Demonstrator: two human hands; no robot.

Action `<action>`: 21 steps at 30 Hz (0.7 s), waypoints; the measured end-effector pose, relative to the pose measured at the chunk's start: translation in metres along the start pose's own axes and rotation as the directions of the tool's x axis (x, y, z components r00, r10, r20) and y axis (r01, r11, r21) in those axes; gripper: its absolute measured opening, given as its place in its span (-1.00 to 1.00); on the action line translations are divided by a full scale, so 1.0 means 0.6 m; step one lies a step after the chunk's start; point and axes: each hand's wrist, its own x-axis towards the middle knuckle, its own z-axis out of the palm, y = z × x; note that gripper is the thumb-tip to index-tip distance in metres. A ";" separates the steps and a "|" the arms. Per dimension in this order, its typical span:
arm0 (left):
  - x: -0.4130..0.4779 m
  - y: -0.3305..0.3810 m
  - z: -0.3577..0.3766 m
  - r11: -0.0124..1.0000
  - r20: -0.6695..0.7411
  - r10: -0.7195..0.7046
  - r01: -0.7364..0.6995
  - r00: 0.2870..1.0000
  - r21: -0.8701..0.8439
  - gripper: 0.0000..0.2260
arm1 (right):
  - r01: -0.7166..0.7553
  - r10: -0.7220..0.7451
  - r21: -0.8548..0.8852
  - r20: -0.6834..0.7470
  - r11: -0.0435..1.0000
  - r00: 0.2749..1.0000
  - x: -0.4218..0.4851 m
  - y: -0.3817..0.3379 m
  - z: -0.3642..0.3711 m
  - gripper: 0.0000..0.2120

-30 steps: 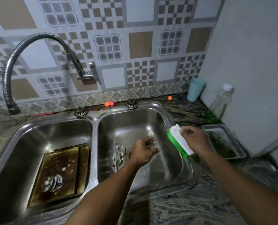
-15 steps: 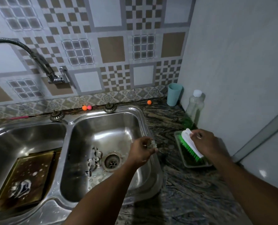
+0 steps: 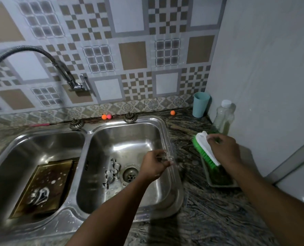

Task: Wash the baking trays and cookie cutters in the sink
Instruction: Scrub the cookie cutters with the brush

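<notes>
Steel sink (image 3: 162, 128): two basins side by side, set in a dark veined stone counter (image 3: 201, 219).
Left basin: a browned baking tray (image 3: 46, 183) lies flat on the bottom, flecked with white suds.
Right basin: loose cookie cutters (image 3: 112, 172) lie in a small heap just left of the drain (image 3: 130, 174).
Left hand (image 3: 154, 166): fingers curled and pinching a small metal cutter (image 3: 166, 157) – held above the right basin, close to its right rim.
Right hand (image 3: 224, 151): clenched around the white back of a scrub brush (image 3: 205, 150), green bristles facing left and down.
Brush position: tilted over a shallow dish (image 3: 222, 185) on the counter, right of the sink – whether the bristles touch it cannot be told.
Back corner: a clear bottle (image 3: 223, 119) with green liquid at its bottom stands against the wall, a teal cup (image 3: 200, 104) just to its left.
Backsplash edge: two orange balls (image 3: 104, 117) (image 3: 172, 112) and a pink one (image 3: 109, 116) sit behind the sink.
Faucet (image 3: 59, 66): a flexible metal hose arches out of the tiled wall toward the left.
</notes>
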 end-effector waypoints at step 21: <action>-0.035 -0.097 -0.399 0.969 -0.001 -0.029 0.028 1.000 -0.244 -0.76 | 0.151 -0.231 0.445 0.131 0.882 0.964 -0.152 -0.312 0.348 -0.84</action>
